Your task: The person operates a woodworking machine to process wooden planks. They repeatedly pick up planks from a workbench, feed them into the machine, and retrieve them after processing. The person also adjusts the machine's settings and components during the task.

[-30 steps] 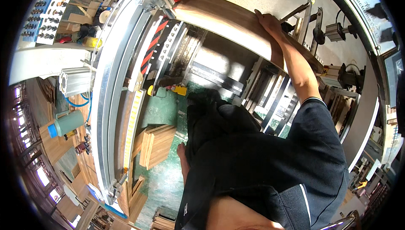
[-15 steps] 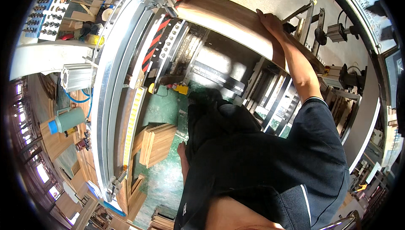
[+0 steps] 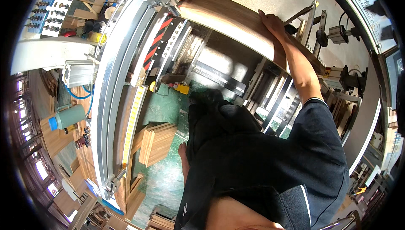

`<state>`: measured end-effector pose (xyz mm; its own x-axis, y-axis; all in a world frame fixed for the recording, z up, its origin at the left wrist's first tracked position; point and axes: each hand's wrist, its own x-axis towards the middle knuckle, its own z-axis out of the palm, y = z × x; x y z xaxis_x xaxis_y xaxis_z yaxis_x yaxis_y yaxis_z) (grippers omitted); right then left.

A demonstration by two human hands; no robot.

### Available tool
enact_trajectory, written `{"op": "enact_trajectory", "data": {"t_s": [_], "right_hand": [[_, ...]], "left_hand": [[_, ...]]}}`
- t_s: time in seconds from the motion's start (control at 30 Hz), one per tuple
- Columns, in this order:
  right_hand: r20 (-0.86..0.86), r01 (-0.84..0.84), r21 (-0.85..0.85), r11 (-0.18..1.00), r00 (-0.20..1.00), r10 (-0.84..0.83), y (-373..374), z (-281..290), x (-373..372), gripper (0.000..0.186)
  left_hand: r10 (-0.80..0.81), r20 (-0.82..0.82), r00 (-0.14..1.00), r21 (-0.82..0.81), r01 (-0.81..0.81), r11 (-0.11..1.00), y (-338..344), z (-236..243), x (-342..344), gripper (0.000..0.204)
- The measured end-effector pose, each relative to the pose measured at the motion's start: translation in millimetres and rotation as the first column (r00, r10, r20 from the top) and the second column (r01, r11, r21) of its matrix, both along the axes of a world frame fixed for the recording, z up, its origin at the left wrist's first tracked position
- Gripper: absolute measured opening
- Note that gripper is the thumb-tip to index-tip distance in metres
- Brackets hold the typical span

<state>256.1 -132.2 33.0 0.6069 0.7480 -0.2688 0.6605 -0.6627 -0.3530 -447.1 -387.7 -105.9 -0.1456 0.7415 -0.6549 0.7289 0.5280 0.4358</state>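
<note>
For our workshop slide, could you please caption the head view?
Right hand on a long brown wooden board, left hand low beside black clothing.

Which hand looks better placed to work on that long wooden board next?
Probably the right hand: it rests on the long wooden board at its far edge, arm reaching out. The left hand is down beside the body, away from it.

The head view, a wide fisheye, looks steeply down from head height: the shirt (image 3: 257,166) looms close at lower middle, the board (image 3: 236,24) lies farther off toward the top, and the rail (image 3: 110,86) bends along the left.
</note>
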Motion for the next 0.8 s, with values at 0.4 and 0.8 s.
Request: {"op": "enact_trajectory", "data": {"t_s": [0.4, 0.8], "right_hand": [[0.014, 0.015, -0.009, 1.000, 1.000, -0.014, -1, 2, -1, 0.073], [-0.007, 0.014, -0.023, 1.000, 1.000, -0.014, 1, 1, 1, 0.072]], "left_hand": [[-0.451, -0.237, 0.860, 0.226, 0.501, 0.836, -19, -29, -19, 0.014], [-0.334, -0.100, 0.937, 0.191, 0.348, 0.918, -22, -23, -18, 0.023]]}}
